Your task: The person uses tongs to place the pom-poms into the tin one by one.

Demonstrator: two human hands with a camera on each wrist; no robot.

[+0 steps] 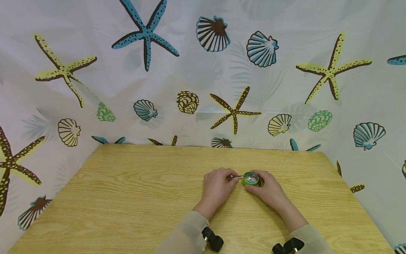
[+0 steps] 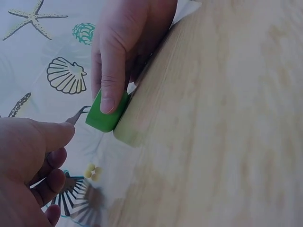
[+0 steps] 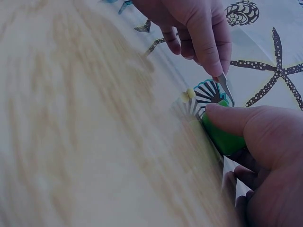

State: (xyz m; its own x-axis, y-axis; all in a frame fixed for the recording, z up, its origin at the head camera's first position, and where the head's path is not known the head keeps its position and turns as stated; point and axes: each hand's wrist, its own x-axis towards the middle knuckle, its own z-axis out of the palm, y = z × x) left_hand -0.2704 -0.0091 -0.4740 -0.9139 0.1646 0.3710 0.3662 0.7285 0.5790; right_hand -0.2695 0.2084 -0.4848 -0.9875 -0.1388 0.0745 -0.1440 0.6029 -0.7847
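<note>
My left hand [image 1: 217, 187] pinches a pair of metal tweezers [image 1: 238, 177] between thumb and forefinger. The tweezers' bent tips, clear in the left wrist view, point at the rim of a small round green container [image 2: 105, 113]. My right hand [image 1: 268, 187] grips that container by its sides, thumb on the near side, and steadies it on the table. Seen from the head, the container has a shiny silvery inside with small pale and coloured bits in it, too small to name. In the right wrist view the tweezers [image 3: 226, 89] are just above the container's rim.
The wooden table [image 1: 127, 197] spreads around both hands. A white cloth [image 1: 190, 70] with starfish and shell prints hangs behind it and at both sides. A small yellow rounded thing [image 2: 93, 172] shows near the table surface in both wrist views. Black wrist mounts [image 1: 213, 240] sit on the sleeves.
</note>
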